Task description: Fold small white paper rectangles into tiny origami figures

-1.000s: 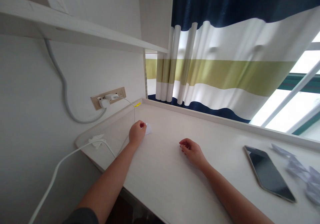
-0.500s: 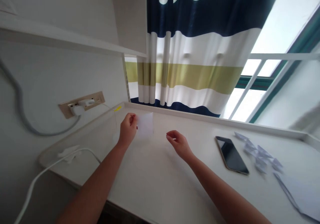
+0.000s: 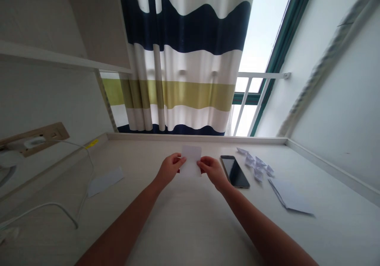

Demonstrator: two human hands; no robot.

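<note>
A small white sheet of paper [image 3: 190, 163] is held upright just above the desk, in the middle of the head view. My left hand [image 3: 170, 168] pinches its left edge between thumb and fingers. At the right edge, my right hand [image 3: 213, 171] is closed on the same paper. Close to the right hand lies a black smartphone [image 3: 236, 171], flat on the desk. Beyond it sit several small folded white paper pieces [image 3: 255, 162] in a loose cluster. A stack of white paper [image 3: 291, 196] rests nearer me on the right.
A white paper strip [image 3: 105, 181] lies on the desk [image 3: 178, 234] to the left, beside a thin white cable [image 3: 90, 171]. A wall socket [image 3: 44, 137] with plugs is at far left. A raised rim [image 3: 196, 139] runs along the back, before a striped curtain [image 3: 184, 95].
The left hand has brought the paper rightward, and the right hand has taken hold of its other edge. My view has turned right, and the paper strip on the left now shows.
</note>
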